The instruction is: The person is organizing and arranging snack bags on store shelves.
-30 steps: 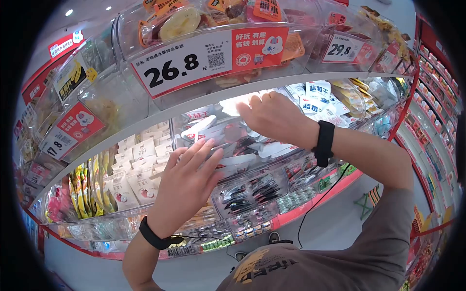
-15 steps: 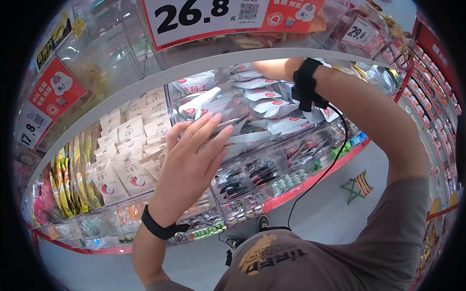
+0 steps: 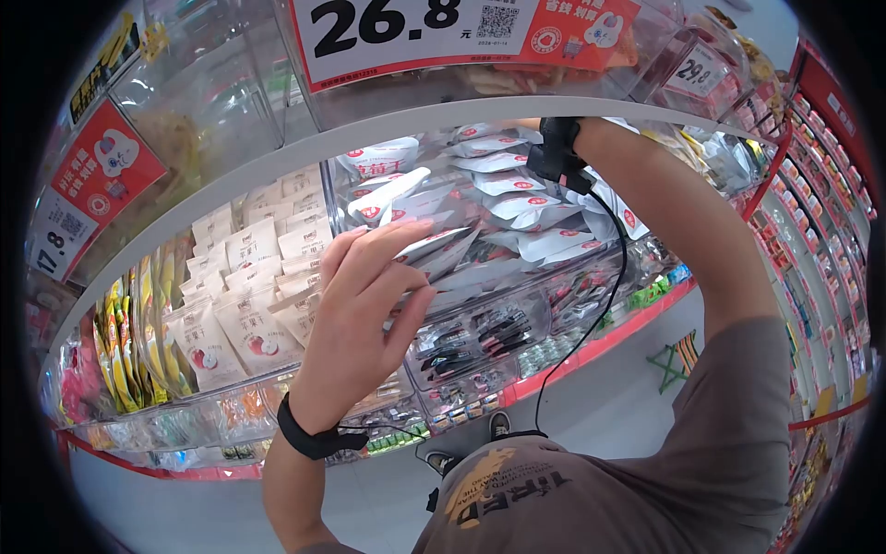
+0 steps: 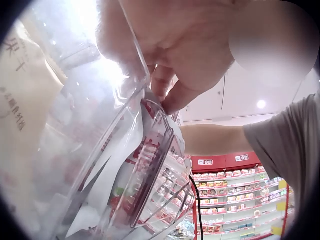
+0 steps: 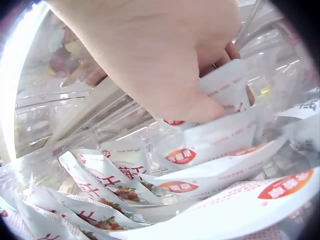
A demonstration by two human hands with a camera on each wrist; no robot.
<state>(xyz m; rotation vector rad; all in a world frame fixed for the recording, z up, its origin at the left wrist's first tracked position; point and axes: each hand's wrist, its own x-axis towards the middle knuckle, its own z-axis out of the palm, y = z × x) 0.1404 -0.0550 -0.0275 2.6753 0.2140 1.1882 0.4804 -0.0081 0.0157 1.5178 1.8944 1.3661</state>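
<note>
In the right wrist view my right hand (image 5: 160,60) pinches a white dried-fruit pouch (image 5: 226,82) between thumb and fingers, above a row of similar pouches (image 5: 215,142). The head view shows mostly my right wrist and forearm, as the hand is under the upper shelf. My left hand (image 3: 355,305) is over the front left of the same bin, its fingers loosely bent. Its fingertips overlap the white pouches (image 3: 443,242) there. From the left wrist view, the left fingertips (image 4: 172,102) are right at the top edge of a white pouch (image 4: 117,167) by a clear divider.
Left of the divider stand cream dried-apple packets (image 3: 249,323) and yellow packets (image 3: 120,346). A grey shelf edge (image 3: 369,125) with price signs (image 3: 388,32) overhangs the bin. Lower bins (image 3: 480,337) hold small dark packs. A black cable (image 3: 609,305) hangs from my right wrist.
My right hand has gone deeper under the shelf, so its fingers no longer show in the head view. The left fingers have gone from nearly straight to bent. The view has tilted down.
</note>
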